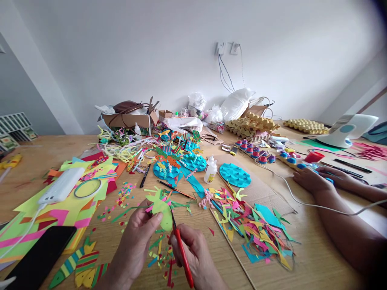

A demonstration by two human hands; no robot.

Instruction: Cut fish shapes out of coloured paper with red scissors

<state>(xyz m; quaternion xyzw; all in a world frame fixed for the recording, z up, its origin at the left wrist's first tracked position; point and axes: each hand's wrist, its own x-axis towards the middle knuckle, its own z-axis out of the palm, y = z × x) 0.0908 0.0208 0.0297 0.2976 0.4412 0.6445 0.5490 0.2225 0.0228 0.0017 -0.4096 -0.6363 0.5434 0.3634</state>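
Note:
Low in the middle of the head view, my left hand (137, 233) pinches a light green paper fish (163, 212) between thumb and fingers. Pink bits of paper show near its fin. My right hand (193, 251) is wrapped round a pair of scissors (183, 257) with red handles. The dark blades point up along the right edge of the green paper. Small coloured paper scraps (159, 251) lie on the table beneath and between my hands. Striped paper fish (86, 262) lie to the left of my left forearm.
A black phone (40, 253), a white power strip (62, 185) and coloured sheets lie left. Glue bottles (210, 171) stand near blue discs (235, 175). A scrap pile (266, 233) and a thin stick (232, 249) lie right. Another person's hands (314, 179) work by egg-carton pieces at the far right.

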